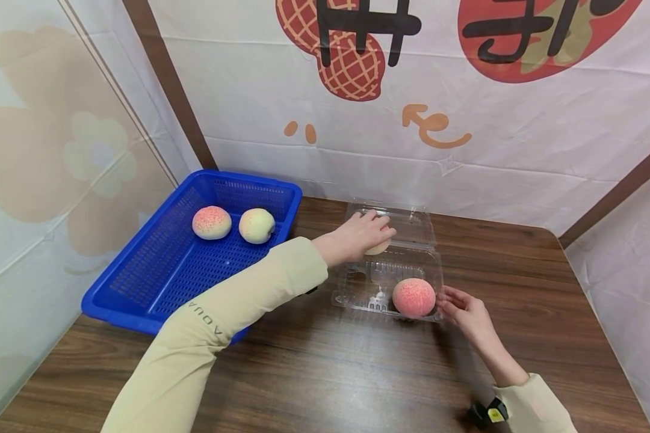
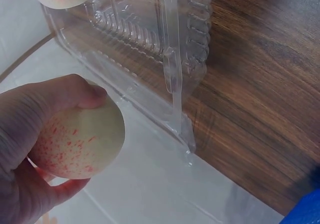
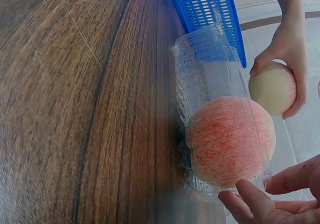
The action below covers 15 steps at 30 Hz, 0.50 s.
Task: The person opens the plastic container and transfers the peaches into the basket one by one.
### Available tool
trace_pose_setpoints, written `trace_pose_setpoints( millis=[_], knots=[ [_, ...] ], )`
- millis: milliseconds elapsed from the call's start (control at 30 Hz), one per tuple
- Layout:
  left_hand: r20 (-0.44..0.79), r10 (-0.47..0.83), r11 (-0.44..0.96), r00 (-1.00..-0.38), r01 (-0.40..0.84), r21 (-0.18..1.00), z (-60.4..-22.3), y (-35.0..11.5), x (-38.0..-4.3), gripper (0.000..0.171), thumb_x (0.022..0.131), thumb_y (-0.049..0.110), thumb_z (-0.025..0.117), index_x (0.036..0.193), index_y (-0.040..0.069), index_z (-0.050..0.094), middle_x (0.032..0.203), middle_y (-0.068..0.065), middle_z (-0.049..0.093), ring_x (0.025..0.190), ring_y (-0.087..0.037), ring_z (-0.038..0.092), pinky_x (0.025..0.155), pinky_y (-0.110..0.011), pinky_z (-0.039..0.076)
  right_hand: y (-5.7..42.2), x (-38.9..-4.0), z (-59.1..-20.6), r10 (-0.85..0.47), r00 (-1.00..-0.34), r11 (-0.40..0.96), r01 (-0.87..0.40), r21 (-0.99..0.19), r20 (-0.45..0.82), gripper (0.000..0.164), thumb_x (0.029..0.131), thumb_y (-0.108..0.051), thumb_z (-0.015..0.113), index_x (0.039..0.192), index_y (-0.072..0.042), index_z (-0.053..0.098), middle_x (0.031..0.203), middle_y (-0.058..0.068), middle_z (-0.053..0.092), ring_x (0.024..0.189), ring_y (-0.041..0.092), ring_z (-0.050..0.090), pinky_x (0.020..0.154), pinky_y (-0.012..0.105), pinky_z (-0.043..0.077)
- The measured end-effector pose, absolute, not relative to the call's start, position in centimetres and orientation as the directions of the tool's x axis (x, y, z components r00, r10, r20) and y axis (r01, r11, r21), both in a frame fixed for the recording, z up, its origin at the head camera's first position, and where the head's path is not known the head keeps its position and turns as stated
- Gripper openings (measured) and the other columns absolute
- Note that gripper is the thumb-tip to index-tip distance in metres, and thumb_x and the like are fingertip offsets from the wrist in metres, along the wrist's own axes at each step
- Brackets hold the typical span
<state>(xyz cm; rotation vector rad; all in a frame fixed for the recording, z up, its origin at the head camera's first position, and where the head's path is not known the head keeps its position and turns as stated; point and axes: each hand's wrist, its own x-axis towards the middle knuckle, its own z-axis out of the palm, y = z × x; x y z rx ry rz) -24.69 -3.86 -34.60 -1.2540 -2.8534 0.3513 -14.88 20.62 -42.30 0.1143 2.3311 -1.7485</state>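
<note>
My left hand grips a pale peach with pink speckles, thumb on one side and fingers round the other. It holds the peach above the clear plastic clamshell box, over the back part near the raised lid. Inside the box, at the front right, sits a pink peach. At the box's right end is my right hand, its thumb and fingers pinching the edge beside that peach. In the right wrist view, its fingertips lie against the clear wall.
A blue perforated basket stands at the left of the wooden table. Two peaches lie in it, one pink-topped and one pale. Printed white cloth hangs behind the table and at both sides.
</note>
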Motion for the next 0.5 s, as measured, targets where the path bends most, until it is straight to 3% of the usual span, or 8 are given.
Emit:
trace_pose_setpoints(
  millis=[500],
  knots=[
    [-0.045, 0.724, 0.662, -0.688, 0.712, -0.234, -34.1, -5.0, -24.7, 0.065, 0.072, 0.0, 0.068, 0.129, 0.019, 0.043, 0.13, -0.006, 0.039, 0.113, -0.028, 0.039, 0.083, -0.04, 0.042, 20.6, -14.8, -42.3, -0.077, -0.97, 0.305, 0.197, -0.932, -0.23, 0.042, 0.092, 0.0, 0.045, 0.129, 0.018, 0.034, 0.12, 0.034, 0.049, 0.079, -0.004, 0.058, 0.071, 0.016, 0.049]
  ],
)
